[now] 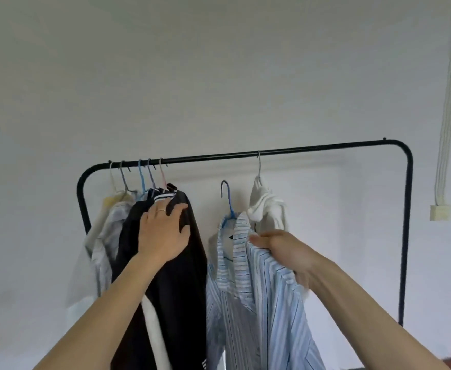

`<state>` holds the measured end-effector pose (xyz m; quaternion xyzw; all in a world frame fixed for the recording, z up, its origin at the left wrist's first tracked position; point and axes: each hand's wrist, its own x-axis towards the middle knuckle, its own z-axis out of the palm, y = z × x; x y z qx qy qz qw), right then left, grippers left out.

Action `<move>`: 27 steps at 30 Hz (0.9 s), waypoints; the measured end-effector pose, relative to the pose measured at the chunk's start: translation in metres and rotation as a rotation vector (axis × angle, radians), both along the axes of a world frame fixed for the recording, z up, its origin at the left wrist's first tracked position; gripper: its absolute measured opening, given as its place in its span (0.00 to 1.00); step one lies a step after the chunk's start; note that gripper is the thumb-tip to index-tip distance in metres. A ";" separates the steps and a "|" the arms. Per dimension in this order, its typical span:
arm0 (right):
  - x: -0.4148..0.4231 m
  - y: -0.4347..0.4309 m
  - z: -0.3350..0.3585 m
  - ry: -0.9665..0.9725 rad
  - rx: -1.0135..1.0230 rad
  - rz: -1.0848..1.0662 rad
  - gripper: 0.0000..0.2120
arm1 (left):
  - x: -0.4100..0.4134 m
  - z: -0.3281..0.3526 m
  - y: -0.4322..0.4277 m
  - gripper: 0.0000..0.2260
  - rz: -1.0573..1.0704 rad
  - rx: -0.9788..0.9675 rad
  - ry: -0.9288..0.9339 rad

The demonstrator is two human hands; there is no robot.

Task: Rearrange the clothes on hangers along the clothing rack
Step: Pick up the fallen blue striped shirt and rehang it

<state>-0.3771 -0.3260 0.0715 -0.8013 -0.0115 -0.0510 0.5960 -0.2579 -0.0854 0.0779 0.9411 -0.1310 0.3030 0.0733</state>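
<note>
**A:** What are the fingers (165, 206) doing?

**B:** On the left hand (163, 233) they are curled over the top of the black garment (176, 289), with the thumb spread across its front, gripping it. The right hand (286, 249) has its fingers clamped on the shoulder of the striped shirt (272, 303), just beside the collar.

**A:** Is that shirt on the rack?

**B:** No. Its blue hanger (227, 198) has its hook in the air below the rail (326, 146), touching nothing. All the shirt's weight is in the right hand.

**A:** And the rest?

**B:** I count 5 hooks (141, 169) bunched at the left end of the rail, though they overlap and the count may be off. The black garment is the rightmost of that bunch, and pale shirts (104, 236) hang behind it. 1 white garment (264, 204) hangs alone right of the middle, just behind the striped shirt.

**A:** So which step is this?

**B:** I'd judge it mid-move. 1 piece is off the rail and waiting for a new place, while the left hand holds the bunch back towards the left end.

**A:** What does the next move need?

**B:** The shirt has to be lifted until the hook is above the rail. Then the hook goes down over the bare stretch between the bunch and the white garment. The hook should face the rail squarely, and the shirt's shoulder must not slip off the hanger on the way up.
</note>
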 end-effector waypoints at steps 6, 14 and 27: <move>0.090 0.081 0.044 -0.209 -0.093 -0.100 0.14 | 0.059 0.001 0.047 0.31 0.091 -0.093 0.100; 0.201 0.157 0.019 -0.201 -0.358 -0.181 0.10 | 0.093 -0.026 0.075 0.29 -0.008 -0.084 0.174; 0.217 0.167 -0.021 -0.411 -0.022 -0.360 0.14 | 0.105 -0.036 0.077 0.28 -0.060 -0.121 0.127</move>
